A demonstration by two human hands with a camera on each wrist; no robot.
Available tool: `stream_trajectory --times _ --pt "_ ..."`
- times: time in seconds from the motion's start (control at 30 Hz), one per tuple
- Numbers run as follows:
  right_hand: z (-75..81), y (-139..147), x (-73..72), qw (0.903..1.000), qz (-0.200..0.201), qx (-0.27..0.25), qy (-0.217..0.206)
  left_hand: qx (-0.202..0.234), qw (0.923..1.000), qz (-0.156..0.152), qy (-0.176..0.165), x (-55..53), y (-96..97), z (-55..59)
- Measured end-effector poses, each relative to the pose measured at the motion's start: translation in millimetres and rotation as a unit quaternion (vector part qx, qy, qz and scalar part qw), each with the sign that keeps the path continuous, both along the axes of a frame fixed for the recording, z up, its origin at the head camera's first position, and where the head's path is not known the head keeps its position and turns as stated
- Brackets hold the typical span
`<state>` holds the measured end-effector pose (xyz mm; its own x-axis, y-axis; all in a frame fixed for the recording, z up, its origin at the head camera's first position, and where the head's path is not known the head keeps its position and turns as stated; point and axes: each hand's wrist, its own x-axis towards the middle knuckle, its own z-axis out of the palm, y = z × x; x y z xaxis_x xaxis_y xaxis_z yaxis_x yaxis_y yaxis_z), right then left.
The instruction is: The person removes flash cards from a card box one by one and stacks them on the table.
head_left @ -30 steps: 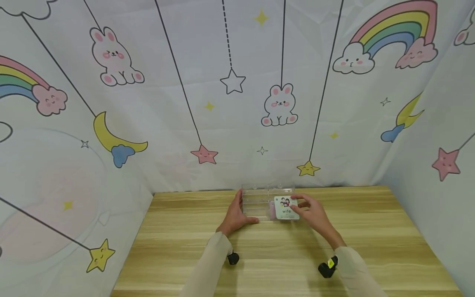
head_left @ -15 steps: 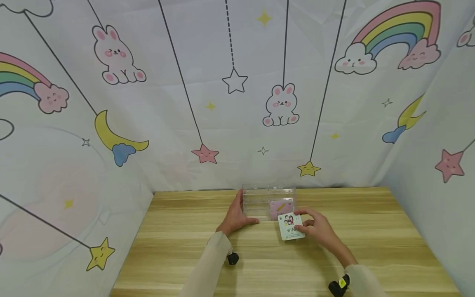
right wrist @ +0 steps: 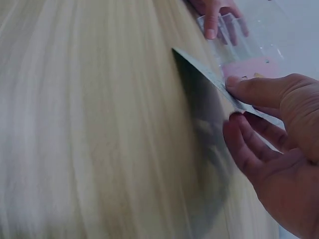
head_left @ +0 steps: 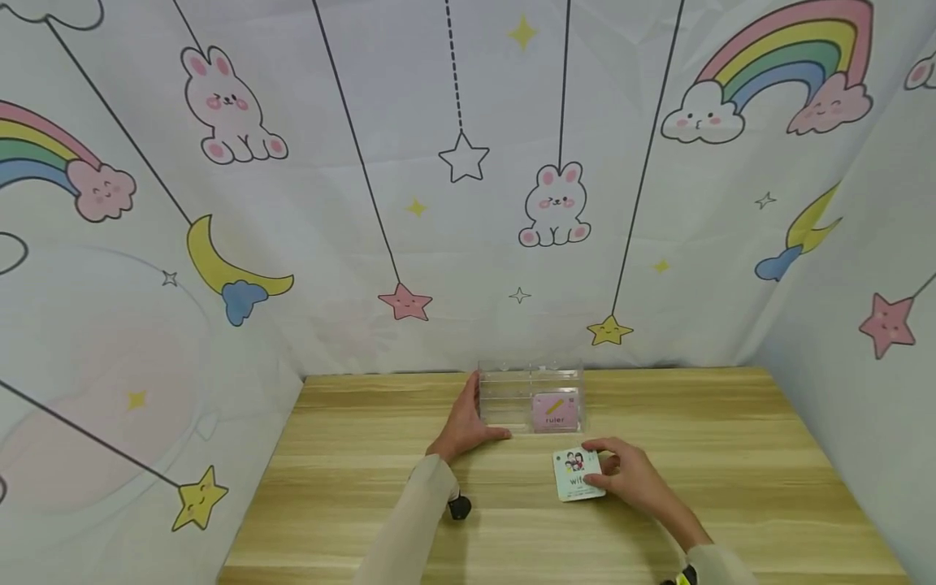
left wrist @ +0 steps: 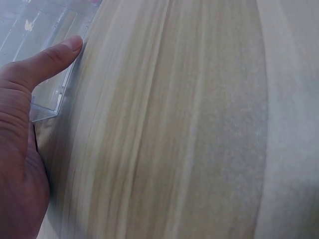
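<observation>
My right hand (head_left: 627,475) pinches a pale flashcard (head_left: 576,474) printed with a family picture and the word "wife", between thumb and fingers. In the right wrist view the flashcard (right wrist: 209,77) appears nearly edge-on, tilted above the table. At the back stands a clear plastic divided box (head_left: 504,390). A pink "ruler" card (head_left: 555,412) sits in its front right compartment. My left hand (head_left: 465,424) holds the box by its left front corner, fingers along the left side and thumb across the front edge. The left wrist view shows that thumb (left wrist: 55,57) against the clear wall.
A wood-grain table (head_left: 351,455) reaches back to a white cloth backdrop (head_left: 329,244) with printed bunnies, stars and rainbows. Similar cloth walls stand at the left and right. The box is close to the back edge of the table.
My right hand has drawn the "wife" card out from over the box toward the front, uncovering the pink "ruler" card. The left hand has stayed on the box.
</observation>
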<state>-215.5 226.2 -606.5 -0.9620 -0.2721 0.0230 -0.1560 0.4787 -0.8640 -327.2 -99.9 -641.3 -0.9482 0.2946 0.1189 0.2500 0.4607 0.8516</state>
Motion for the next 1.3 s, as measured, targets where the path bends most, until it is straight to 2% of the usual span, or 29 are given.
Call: stream_trajectory --times 0.17,0.53,0.8,0.9,1.07,1.3 --pt "-8.9 1 2.3 0.9957 0.007 0.080 0.046 0.007 1.0000 -0.001 -0.003 -0.4 -0.1 0.0" --pt "-9.2 -3 9.1 0.9915 0.012 0.125 0.034 0.010 0.9999 0.003 0.003 -0.7 0.5 1.1" --pt "-9.4 -3 10.6 0.9812 0.021 0.177 0.073 0.002 1.0000 0.002 -0.004 -1.1 0.6 0.7" --pt "-9.3 -2 8.7 0.9809 0.023 0.179 0.072 0.002 1.0000 0.001 -0.002 -1.7 0.1 -1.4" --pt "-1.0 -2 1.5 0.9873 0.018 0.151 0.047 0.002 1.0000 0.000 -0.004 -2.4 -0.5 -3.9" --pt "13.3 -3 -20.6 0.9909 -0.014 0.099 0.090 0.006 0.9999 -0.001 0.012 -1.5 -0.1 -0.7"
